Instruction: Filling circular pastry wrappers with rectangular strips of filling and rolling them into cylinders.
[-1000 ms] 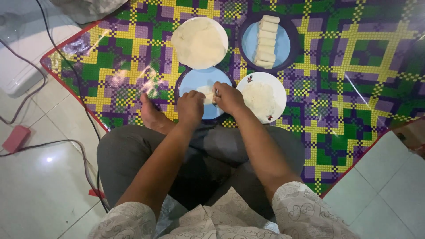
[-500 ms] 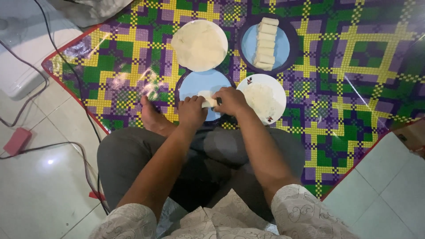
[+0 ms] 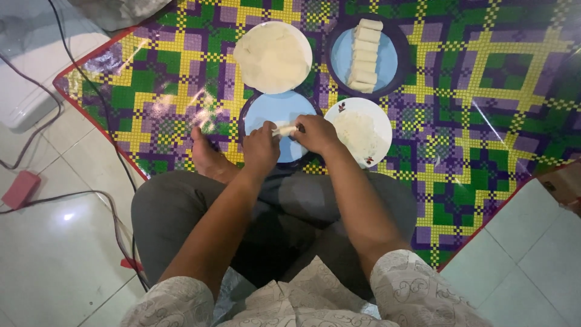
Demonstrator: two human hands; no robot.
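From the head view, we're looking straight down at a person sitting cross-legged at the edge of a checked mat (image 3: 460, 121) in purple, green and yellow. Centre frame, both hands meet over a blue plate (image 3: 272, 109). The left hand (image 3: 261, 148) and the right hand (image 3: 315, 133) are each pinched shut on one end of a small pale roll (image 3: 285, 129), which sits just above the plate's lower right part. Held from both ends like that, the wrapper looks kept tight, and anything that drops would land on the plate rather than the mat.

To the right, touching the blue plate's rim, a white plate (image 3: 375, 154) carries a pale heap of filling (image 3: 357, 133), close by the right hand so it is an easy reach. Upper centre, a round stack of pale wrappers (image 3: 272, 56) lies flat just above the blue plate. Upper right of centre, a dark-rimmed blue dish (image 3: 339, 66) holds finished rolls (image 3: 364, 54) lined up in a neat column, side by side and kept well apart from the filling.

A bare foot (image 3: 209, 157) rests on the mat's edge left of the hands. Left of frame, cables (image 3: 72, 197) trail over the white tiles near a small red object (image 3: 21, 189); we can't quite tell what that is from here.
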